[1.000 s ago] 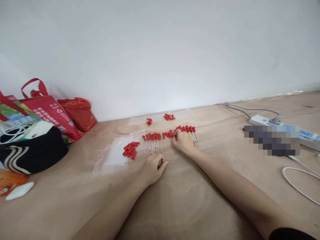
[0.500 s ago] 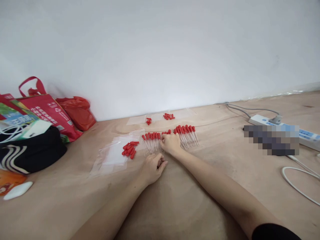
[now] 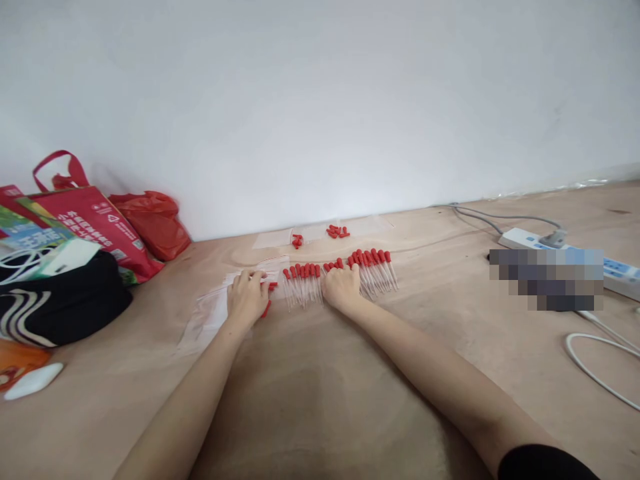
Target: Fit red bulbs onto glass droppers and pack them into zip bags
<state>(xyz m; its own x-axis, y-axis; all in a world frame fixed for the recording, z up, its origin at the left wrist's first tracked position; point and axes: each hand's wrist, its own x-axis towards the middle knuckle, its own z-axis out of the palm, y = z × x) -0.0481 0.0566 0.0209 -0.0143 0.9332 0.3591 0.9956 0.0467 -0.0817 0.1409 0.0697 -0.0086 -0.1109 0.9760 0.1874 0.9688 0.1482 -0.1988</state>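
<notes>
My left hand [image 3: 247, 297] is over a pile of loose red rubber bulbs [image 3: 267, 309], covering most of them. Its fingers are bent downward and look apart. Under the pile lie flat clear zip bags [image 3: 210, 320]. My right hand [image 3: 343, 287] rests at the middle of a row of droppers, its fingers curled under and hidden, so what they hold does not show. To its left lie several droppers with red bulbs [image 3: 301, 271] and thin clear tubes; more droppers [image 3: 376, 270] fan out to its right.
Against the wall lie more clear bags [image 3: 273, 240] with two small groups of red bulbs [image 3: 338, 232]. Shopping bags [image 3: 95, 223], a black striped bag [image 3: 65, 300] and a white object [image 3: 34, 382] are at left. A power strip [image 3: 530, 243] and cables are at right.
My left hand has moved left and forward, from beside my right hand to over the loose red bulbs, and its fingers have spread. My right hand stays at the dropper row.
</notes>
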